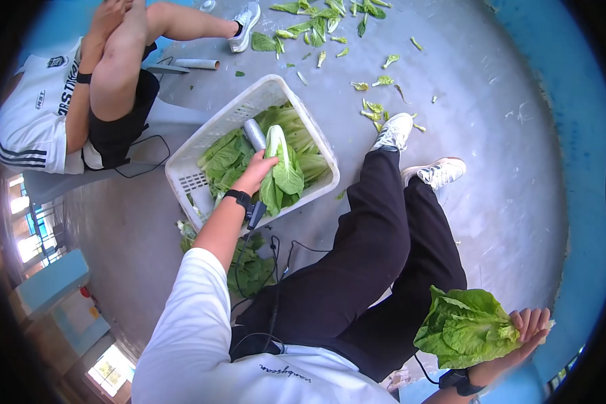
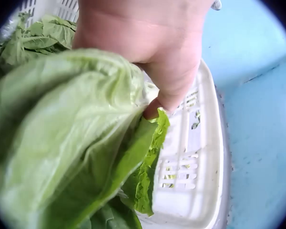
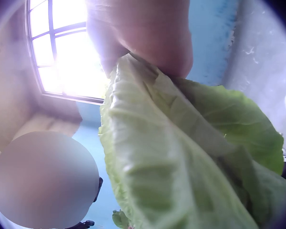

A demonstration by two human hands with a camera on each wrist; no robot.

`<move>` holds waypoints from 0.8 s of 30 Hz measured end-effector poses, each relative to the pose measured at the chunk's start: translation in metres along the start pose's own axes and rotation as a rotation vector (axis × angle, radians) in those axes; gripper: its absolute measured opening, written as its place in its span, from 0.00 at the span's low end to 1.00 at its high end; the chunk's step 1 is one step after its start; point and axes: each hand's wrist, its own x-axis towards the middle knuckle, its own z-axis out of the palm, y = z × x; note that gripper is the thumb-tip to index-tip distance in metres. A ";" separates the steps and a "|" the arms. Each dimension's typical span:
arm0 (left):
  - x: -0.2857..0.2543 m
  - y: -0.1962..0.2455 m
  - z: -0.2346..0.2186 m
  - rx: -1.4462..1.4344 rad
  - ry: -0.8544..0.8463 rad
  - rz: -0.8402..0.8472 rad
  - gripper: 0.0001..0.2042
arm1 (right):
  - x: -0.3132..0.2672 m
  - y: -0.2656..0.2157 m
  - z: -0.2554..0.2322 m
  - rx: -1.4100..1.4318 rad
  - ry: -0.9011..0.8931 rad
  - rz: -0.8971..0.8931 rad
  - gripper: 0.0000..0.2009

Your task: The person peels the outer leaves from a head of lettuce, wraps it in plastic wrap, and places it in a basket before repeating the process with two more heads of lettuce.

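Observation:
In the head view, the left hand [image 1: 254, 172] holds a leafy green head [image 1: 284, 168] with a white stem over the white basket [image 1: 175, 165]. Its thumb and fingers pinch the stem end, as the left wrist view also shows with the hand [image 2: 148, 43] above the leaves [image 2: 71, 138]. Out to the right, the right hand [image 1: 532, 330] grips another bunch of green leaves [image 1: 468, 326] by its base, away from the basket. The right wrist view has that hand [image 3: 143, 36] over the pale leaves [image 3: 152, 152], its fingertips partly hidden.
More greens [image 1: 225, 158] and a silvery cylinder [image 1: 254, 135] lie in the basket. Loose leaves [image 1: 316, 27] are scattered on the floor ahead. Another person [image 1: 114, 87] sits at the left. Leaves [image 1: 252, 269] and black cables [image 1: 276, 256] lie beside the wearer's leg.

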 end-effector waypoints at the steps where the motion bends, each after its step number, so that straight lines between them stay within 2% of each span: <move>1: -0.015 0.013 0.000 -0.034 -0.018 0.032 0.27 | -0.003 -0.001 0.001 0.014 -0.012 -0.003 0.12; 3: -0.043 0.038 -0.002 -0.053 -0.079 0.066 0.36 | -0.010 -0.004 0.004 0.005 -0.017 -0.006 0.12; 7: -0.098 0.073 0.001 -0.079 -0.184 0.139 0.44 | -0.025 -0.018 0.010 -0.112 -0.011 0.012 0.11; 11: -0.155 0.096 -0.001 -0.186 -0.549 0.181 0.47 | -0.058 -0.032 0.021 -0.313 -0.110 0.146 0.10; 14: -0.206 0.113 0.011 -0.349 -0.776 0.213 0.45 | -0.079 -0.037 0.028 -0.490 -0.191 0.283 0.10; 17: -0.243 0.117 0.028 -0.412 -0.817 0.129 0.43 | -0.090 -0.028 0.040 -0.632 -0.272 0.365 0.09; 20: -0.290 0.126 0.053 0.016 -0.848 0.377 0.38 | -0.102 -0.013 0.058 -0.682 -0.319 0.400 0.10; 21: -0.306 0.125 0.061 0.124 -0.741 0.352 0.31 | -0.107 -0.007 0.064 -0.687 -0.332 0.388 0.11; 24: -0.378 0.138 0.099 0.464 -0.672 0.549 0.27 | -0.121 0.004 0.084 -0.622 -0.343 0.370 0.10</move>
